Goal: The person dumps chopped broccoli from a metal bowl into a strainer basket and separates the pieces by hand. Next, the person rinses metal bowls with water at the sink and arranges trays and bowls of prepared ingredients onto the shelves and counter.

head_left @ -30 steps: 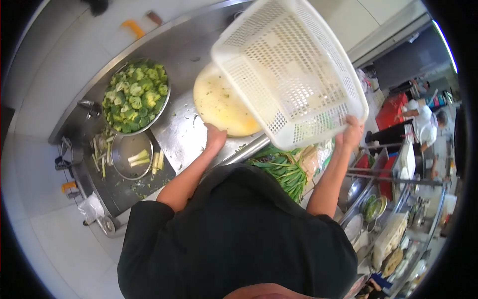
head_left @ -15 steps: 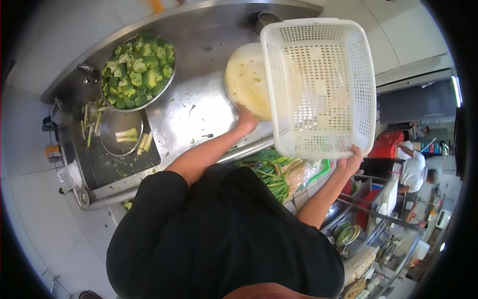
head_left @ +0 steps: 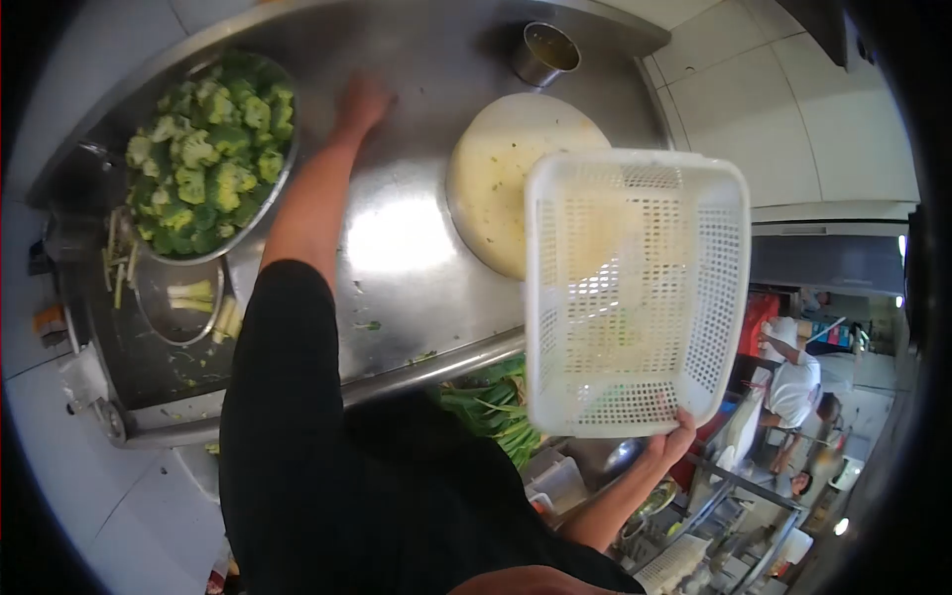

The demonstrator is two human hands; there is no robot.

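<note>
A white perforated plastic basket is held up by its near rim in my right hand. It covers part of a thick round cutting board lying on the steel counter. My left hand reaches out over the far part of the counter, smeared by motion, so its fingers cannot be made out. To its left stands a large metal bowl heaped with broccoli florets.
A small metal pot stands at the counter's back. Below the bowl, a round sink basin holds pale cut stalks. Leafy greens lie below the counter's front rail. A person in white is at the right.
My left hand has left the cutting board's edge and swung left and away toward the counter's far side. The basket, still in my right hand, sits lower in view. The view itself has shifted.
</note>
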